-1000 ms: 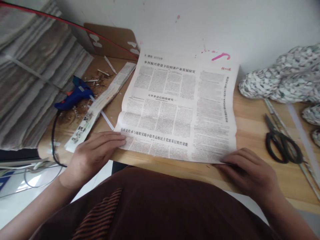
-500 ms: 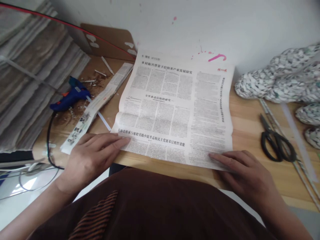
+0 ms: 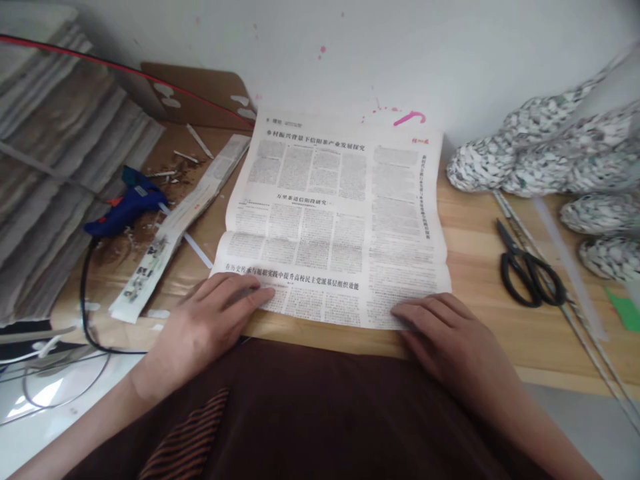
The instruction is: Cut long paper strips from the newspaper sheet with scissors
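A printed newspaper sheet [image 3: 330, 220] lies on the wooden table in front of me, its far edge against the wall and a fold running across its lower part. At its near left corner, my left hand [image 3: 215, 310] holds the paper with fingers together on top. My right hand [image 3: 445, 333] grips the near right corner, fingers above the edge and thumb low beside it. Black-handled scissors [image 3: 533, 273] rest to the right of the sheet, on two thin rolled-paper rods [image 3: 570, 297].
On the left are a blue glue gun [image 3: 127, 203] with a black cord, a folded newspaper strip [image 3: 175, 230], paper scraps and a tall stack of newspapers [image 3: 55, 173]. Woven paper pieces [image 3: 525, 147] lie at the back right. Beside the rods is a pale strip [image 3: 570, 267].
The view has shifted slightly, so the table items sit a little further left. Both hands stay at the sheet's near corners; the right hand is slightly closer to the left one.
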`<state>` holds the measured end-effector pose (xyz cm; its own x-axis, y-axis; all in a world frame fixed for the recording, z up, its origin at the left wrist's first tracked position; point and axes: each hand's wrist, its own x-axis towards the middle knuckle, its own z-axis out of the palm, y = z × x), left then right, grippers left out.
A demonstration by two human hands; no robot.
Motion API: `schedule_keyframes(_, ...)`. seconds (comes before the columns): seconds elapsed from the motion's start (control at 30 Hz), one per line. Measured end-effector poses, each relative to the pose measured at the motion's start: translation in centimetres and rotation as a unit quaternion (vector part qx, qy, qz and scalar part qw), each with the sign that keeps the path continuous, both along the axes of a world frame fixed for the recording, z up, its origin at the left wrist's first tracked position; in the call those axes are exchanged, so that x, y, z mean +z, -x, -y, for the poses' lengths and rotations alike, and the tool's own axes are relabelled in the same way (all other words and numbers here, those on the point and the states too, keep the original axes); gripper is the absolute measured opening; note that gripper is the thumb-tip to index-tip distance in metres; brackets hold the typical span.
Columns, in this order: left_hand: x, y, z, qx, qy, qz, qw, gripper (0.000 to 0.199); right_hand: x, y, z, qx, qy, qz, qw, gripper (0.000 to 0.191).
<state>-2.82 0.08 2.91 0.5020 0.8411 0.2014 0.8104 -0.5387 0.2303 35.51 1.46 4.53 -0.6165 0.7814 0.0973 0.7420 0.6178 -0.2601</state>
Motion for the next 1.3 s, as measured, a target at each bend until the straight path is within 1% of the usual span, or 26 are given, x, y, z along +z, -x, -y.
schedule_keyframes(0.1, 0.3, -0.7, -0.5, 0.018, -0.007, 0.026, 0.999, 0.028, 0.0, 0.4, -0.3, 0.011, 0.003, -0.008, 1.0, 0.022)
schedule_keyframes(0.2, 0.7, -1.0, -1.3, 0.061, -0.003, 0.046, 0.997, 0.017, 0.0, 0.8, -0.9, -0.022, 0.009, -0.001, 1.0, 0.02)
schedule_keyframes(0.3, 1.0, -0.7, -2.4, 0.104, 0.014, 0.029, 0.994, 0.023, 0.0, 0.8, -1.8, -0.06, -0.002, 0.041, 0.997, 0.031)
schedule_keyframes(0.43, 1.2, 0.1, -3.7, 0.156, 0.042, 0.027, 0.987, 0.024, -0.2, 0.1, -3.3, -0.065, -0.008, 0.082, 0.994, 0.045)
schedule_keyframes(0.6, 1.5, 0.2, -4.7, 0.21, 0.053, 0.006, 0.976, 0.022, -0.5, -0.7, -4.8, -0.055, 0.027, 0.096, 0.993, 0.051)
schedule_keyframes(0.73, 1.5, 0.2, -5.2, 0.248, 0.078, -0.032, 0.965, 0.024, -0.5, -0.7, -5.2, -0.048, 0.043, 0.074, 0.995, 0.052)
schedule_keyframes(0.8, 1.3, 0.3, -5.4, 0.258, 0.081, -0.042, 0.962, 0.024, -0.6, -0.6, -5.2, -0.049, 0.053, 0.06, 0.996, 0.053)
schedule_keyframes(0.93, 0.8, 0.6, -5.4, 0.253, 0.063, -0.052, 0.964, 0.024, -1.0, -0.7, -5.2, -0.047, 0.077, 0.044, 0.995, 0.052)
schedule_keyframes(1.1, 0.3, 1.0, -5.4, 0.27, 0.064, -0.044, 0.96, 0.028, -1.3, -1.1, -5.2, -0.047, 0.094, 0.05, 0.993, 0.048)
schedule_keyframes(1.17, 0.1, 1.2, -5.4, 0.276, 0.067, -0.04, 0.958, 0.03, -1.4, -1.1, -5.2, -0.046, 0.096, 0.048, 0.993, 0.048)
schedule_keyframes(1.3, -0.1, 1.5, -5.2, 0.285, 0.046, -0.036, 0.957, 0.036, -1.3, -1.0, -5.1, -0.046, 0.082, 0.036, 0.995, 0.05)
